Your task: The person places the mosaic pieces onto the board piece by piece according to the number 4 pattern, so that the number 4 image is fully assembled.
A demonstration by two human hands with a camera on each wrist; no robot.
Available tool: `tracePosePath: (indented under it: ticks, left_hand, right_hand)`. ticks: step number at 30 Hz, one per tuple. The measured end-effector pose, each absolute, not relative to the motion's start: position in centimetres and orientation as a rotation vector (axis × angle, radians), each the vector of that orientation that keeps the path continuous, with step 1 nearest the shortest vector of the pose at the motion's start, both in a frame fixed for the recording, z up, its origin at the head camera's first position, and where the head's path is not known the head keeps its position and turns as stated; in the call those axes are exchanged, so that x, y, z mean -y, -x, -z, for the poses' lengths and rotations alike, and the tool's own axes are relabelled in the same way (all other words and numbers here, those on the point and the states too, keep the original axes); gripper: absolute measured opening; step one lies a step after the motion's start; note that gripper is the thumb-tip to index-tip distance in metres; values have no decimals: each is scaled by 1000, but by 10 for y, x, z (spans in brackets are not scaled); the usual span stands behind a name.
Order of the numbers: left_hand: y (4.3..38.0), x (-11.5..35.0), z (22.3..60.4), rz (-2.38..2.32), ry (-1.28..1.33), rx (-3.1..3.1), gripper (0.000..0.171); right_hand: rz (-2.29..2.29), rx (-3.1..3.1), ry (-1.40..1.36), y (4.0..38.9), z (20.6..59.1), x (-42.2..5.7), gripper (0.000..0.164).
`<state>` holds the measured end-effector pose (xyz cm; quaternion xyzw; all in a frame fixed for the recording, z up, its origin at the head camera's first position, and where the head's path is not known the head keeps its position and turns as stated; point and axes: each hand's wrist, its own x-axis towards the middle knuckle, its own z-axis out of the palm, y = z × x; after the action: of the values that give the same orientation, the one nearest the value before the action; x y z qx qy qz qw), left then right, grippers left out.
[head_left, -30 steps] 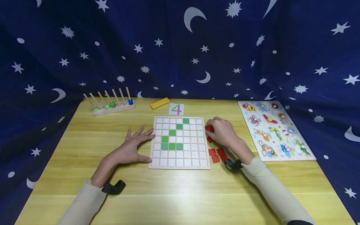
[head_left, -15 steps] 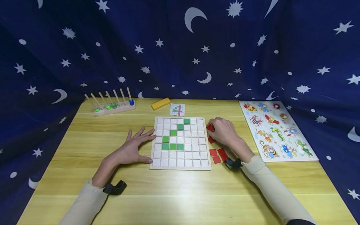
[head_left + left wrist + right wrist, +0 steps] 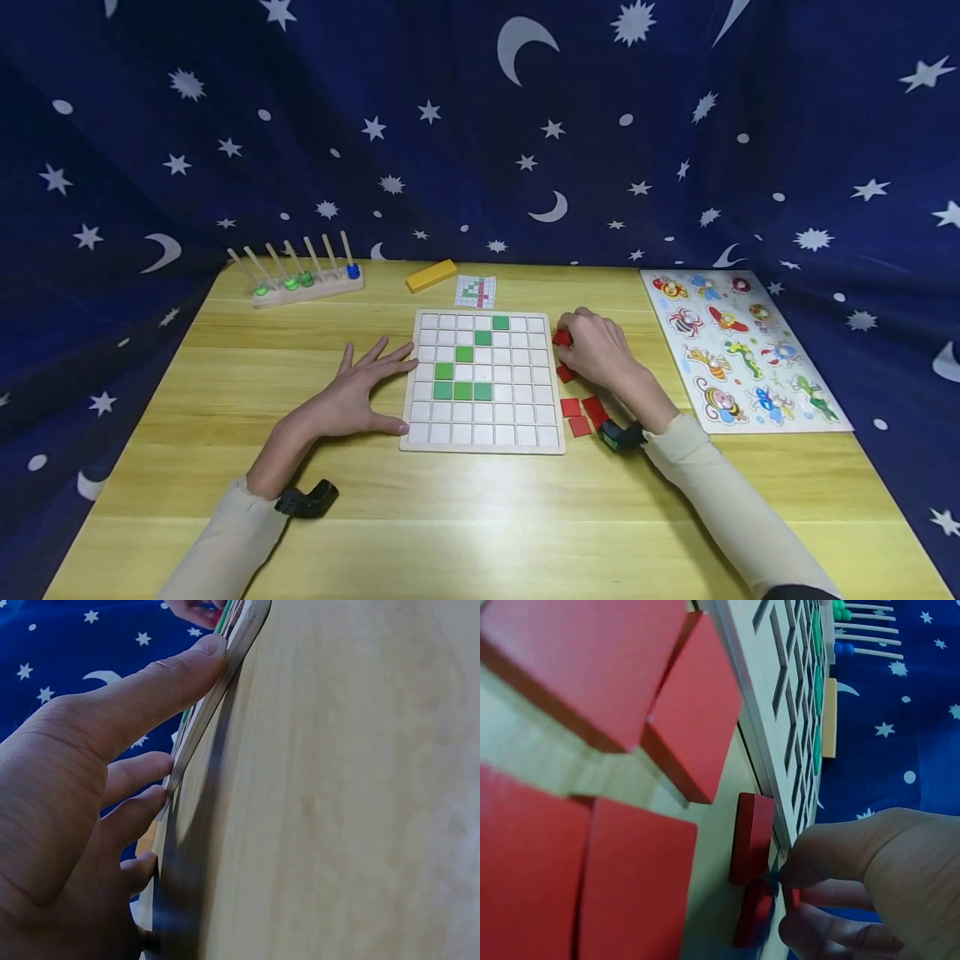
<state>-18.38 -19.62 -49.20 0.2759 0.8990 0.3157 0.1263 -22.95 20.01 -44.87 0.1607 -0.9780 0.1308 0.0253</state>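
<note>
A white wooden grid board (image 3: 450, 434) lies mid-table, several green tiles (image 3: 462, 391) set in its squares. At its left edge is my left hand (image 3: 347, 398), fingers spread; thumb and fingertips touch the rim, as the left wrist view also shows. My right hand (image 3: 597, 350) is beside the board's upper right edge. In the right wrist view, its thumb and fingers pinch a small red tile (image 3: 791, 898), partly hidden by the fingers. Loose red tiles (image 3: 580, 427) lie on the table below this hand, and others (image 3: 753, 838) lie right by its fingertips.
Behind the board lie a small pattern card (image 3: 476, 292) and a yellow block (image 3: 431, 276). A peg rack (image 3: 315, 289) with green and blue beads stands back left. An insect puzzle board (image 3: 701, 400) lies at the right. A starry dark blue cloth (image 3: 450, 192) hangs behind the table.
The head view has shifted slightly, so everything appears a little farther right. Both hands stay at the same places by the board, and the green tiles are unchanged.
</note>
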Motion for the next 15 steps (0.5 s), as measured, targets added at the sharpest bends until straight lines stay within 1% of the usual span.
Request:
tracePosePath:
  ticks: [4,15]
  left_hand:
    - [183,196,491,-916,-801,-2616,96]
    - [184,197,491,-901,-820,-2622,96]
  right_hand:
    - [-420,2998,-508,229,447,-198,24]
    - [-468,2944,-638,233,442,-183,28]
